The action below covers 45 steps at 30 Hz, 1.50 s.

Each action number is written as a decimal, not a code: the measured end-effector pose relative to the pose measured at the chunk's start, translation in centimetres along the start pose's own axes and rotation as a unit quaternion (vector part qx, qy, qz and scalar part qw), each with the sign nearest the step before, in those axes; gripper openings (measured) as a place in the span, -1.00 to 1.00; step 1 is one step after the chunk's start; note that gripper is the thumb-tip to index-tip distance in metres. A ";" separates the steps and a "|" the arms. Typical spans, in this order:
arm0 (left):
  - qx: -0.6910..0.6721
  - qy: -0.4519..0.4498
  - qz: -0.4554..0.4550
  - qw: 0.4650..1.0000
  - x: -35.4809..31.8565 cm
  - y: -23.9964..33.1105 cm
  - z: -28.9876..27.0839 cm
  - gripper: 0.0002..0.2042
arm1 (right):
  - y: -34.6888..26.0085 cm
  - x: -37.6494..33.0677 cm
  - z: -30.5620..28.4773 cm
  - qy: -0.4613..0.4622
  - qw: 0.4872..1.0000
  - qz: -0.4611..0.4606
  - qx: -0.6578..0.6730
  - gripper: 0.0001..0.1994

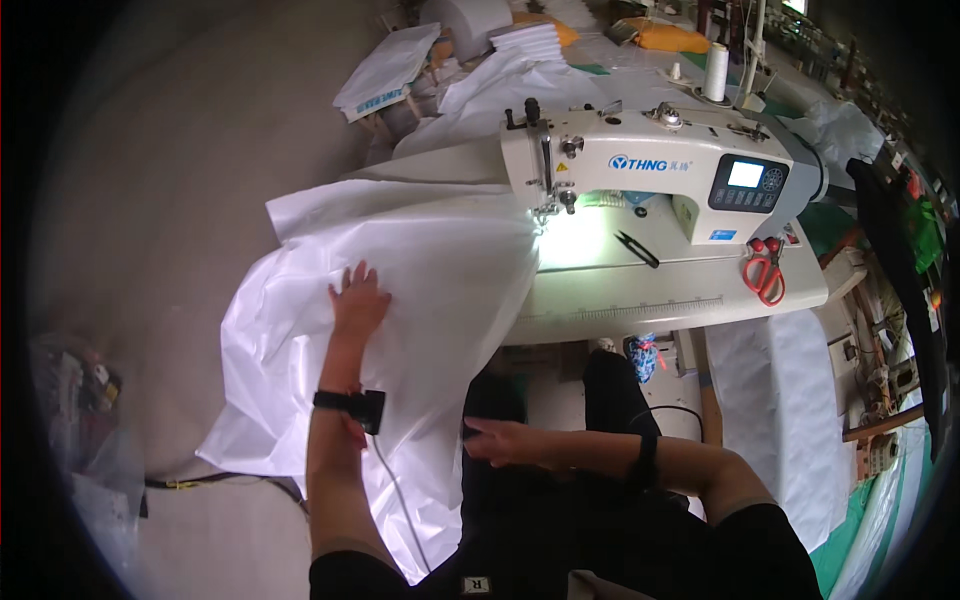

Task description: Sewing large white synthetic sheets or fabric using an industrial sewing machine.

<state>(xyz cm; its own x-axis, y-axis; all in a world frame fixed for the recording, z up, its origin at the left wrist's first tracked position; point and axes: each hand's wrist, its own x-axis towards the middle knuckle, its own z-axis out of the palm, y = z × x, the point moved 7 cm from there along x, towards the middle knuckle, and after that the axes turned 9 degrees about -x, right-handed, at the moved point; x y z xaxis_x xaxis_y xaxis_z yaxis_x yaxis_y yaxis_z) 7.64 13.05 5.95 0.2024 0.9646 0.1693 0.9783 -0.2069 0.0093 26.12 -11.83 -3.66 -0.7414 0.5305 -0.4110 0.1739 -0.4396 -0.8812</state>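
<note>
A large white sheet (420,250), creased and glossy, runs under the needle area of the white sewing machine (620,165) and drapes down to the left of my legs. My left hand (360,300) lies flat on the sheet with its fingers spread. Near my lap, beside the sheet's right edge, my right hand (497,441) is closed with the fingertips pointing left. What it holds, if anything, blends into the dark trousers. The machine's lamp lights the bed next to the needle, where the sheet's edge sits.
Black thread snips (637,250) and red-handled scissors (765,275) lie on the machine table (650,300). A white thread cone (716,72) stands behind the machine. White sheeting (775,420) hangs at the right. Stacked white material (525,45) sits at the back. A cable trails from my left wrist.
</note>
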 end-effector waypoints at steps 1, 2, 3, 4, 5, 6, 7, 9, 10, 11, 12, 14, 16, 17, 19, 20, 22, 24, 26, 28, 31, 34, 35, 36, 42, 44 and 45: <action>0.018 0.044 0.017 0.999 -1.6 2.2 -1.4 -0.50 | -0.3 0.4 0.2 0.029 0.999 0.008 0.025 -0.15; -0.064 0.122 0.086 0.987 -3.8 4.7 -3.5 -0.57 | -0.7 1.0 0.4 0.059 0.997 0.006 0.052 -0.12; -0.108 0.176 0.105 0.973 -6.5 6.8 -4.9 -0.66 | -0.6 1.5 0.5 0.096 0.992 0.009 0.078 -0.08; -0.119 0.180 0.121 0.969 -9.2 8.8 -5.6 -0.73 | -1.0 2.1 0.5 0.104 0.991 -0.023 0.082 -0.30; -0.157 0.133 0.088 0.975 -11.9 9.9 -5.4 -0.74 | -0.5 2.4 0.6 0.110 0.988 -0.015 0.105 -0.39; -0.177 0.100 0.070 0.977 -14.1 11.0 -5.1 -0.77 | -0.2 3.0 0.5 0.110 0.986 -0.018 0.126 -0.47; -0.169 0.096 0.069 0.978 -16.3 11.9 -5.1 -0.76 | 0.3 3.2 0.5 0.114 0.983 -0.016 0.146 -0.55; -0.120 0.040 0.035 0.991 -20.3 12.7 -3.4 -0.70 | 1.4 3.1 0.3 0.122 0.978 -0.030 0.167 -0.68; -0.122 0.021 0.025 0.992 -22.1 12.7 -2.5 -0.70 | 2.0 2.7 0.3 0.109 0.978 -0.041 0.172 -0.68; -0.121 0.039 0.025 0.992 -23.7 12.9 -2.0 -0.71 | 2.9 2.2 0.1 0.111 0.977 -0.038 0.179 -0.69; -0.089 0.011 0.002 0.996 -24.7 12.7 -0.7 -0.67 | 4.1 1.7 -0.1 0.142 0.969 -0.013 0.202 -0.67; -0.044 0.054 0.003 0.998 -26.9 12.8 0.2 -0.60 | 5.2 0.9 -0.1 0.147 0.970 -0.010 0.192 -0.64; -0.012 0.188 0.029 0.982 -29.4 13.5 -0.3 -0.54 | 6.0 0.3 -0.3 0.170 0.965 0.008 0.202 -0.60; -0.039 0.174 0.041 0.983 -30.2 13.8 0.4 -0.50 | 6.2 0.1 -0.3 0.181 0.959 0.020 0.218 -0.57; -0.077 0.143 0.030 0.986 -31.8 13.8 1.9 -0.41 | 5.7 0.1 -0.2 0.197 0.959 0.008 0.202 -0.53; -0.092 0.127 0.016 0.987 -31.8 13.3 2.5 -0.50 | 5.0 0.1 0.0 0.201 0.965 -0.016 0.171 -0.52; -0.113 0.033 -0.062 0.991 -31.8 11.1 4.3 -0.59 | 3.9 0.1 0.6 0.208 0.970 -0.041 0.118 -0.51; -0.120 -0.020 -0.048 0.991 -32.1 10.3 5.1 -0.67 | 3.4 0.0 0.9 0.224 0.972 -0.027 0.070 -0.51; -0.098 -0.050 0.014 0.994 -32.8 10.7 5.5 -0.75 | 3.1 0.0 1.0 0.228 0.972 -0.031 0.045 -0.52; -0.177 -0.008 0.018 0.984 -33.6 11.1 5.3 -0.79 | 3.2 0.3 0.8 0.236 0.971 -0.027 0.004 -0.54; -0.173 0.081 -0.025 0.981 -34.4 11.6 5.0 -0.85 | 3.6 1.5 0.0 0.249 0.967 -0.038 -0.039 -0.58; -0.088 0.060 -0.046 0.993 -33.9 11.8 5.5 -0.84 | 4.2 2.9 -0.4 0.241 0.969 -0.052 -0.024 -0.64; -0.057 0.029 -0.050 0.997 -33.8 11.4 5.5 -0.82 | 4.4 3.0 -0.3 0.227 0.972 -0.060 -0.023 -0.67; -0.076 0.003 -0.030 0.997 -33.9 11.5 5.3 -0.82 | 4.3 2.9 -0.2 0.213 0.974 -0.070 -0.021 -0.70; -0.238 -0.194 0.088 0.948 -36.2 13.6 0.0 -0.81 | 6.3 -2.5 0.7 0.196 0.968 0.034 0.154 -0.80; -0.238 -0.245 0.175 0.923 -36.0 16.9 -1.1 -0.83 | 4.9 -3.7 0.7 0.240 0.965 -0.071 0.077 -0.77; -0.220 -0.253 0.227 0.914 -35.6 18.5 -1.5 -0.83 | 4.0 -4.1 0.9 0.236 0.959 -0.148 0.051 -0.76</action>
<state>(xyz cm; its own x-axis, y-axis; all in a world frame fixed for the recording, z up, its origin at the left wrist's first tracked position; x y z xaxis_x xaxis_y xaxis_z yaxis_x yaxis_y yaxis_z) 18.49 -25.32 1.59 0.6865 0.6924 -0.2218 0.6984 -0.5432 0.4661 29.24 -16.42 -5.28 -0.3689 0.9013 -0.2269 -0.0823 -0.2748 -0.9580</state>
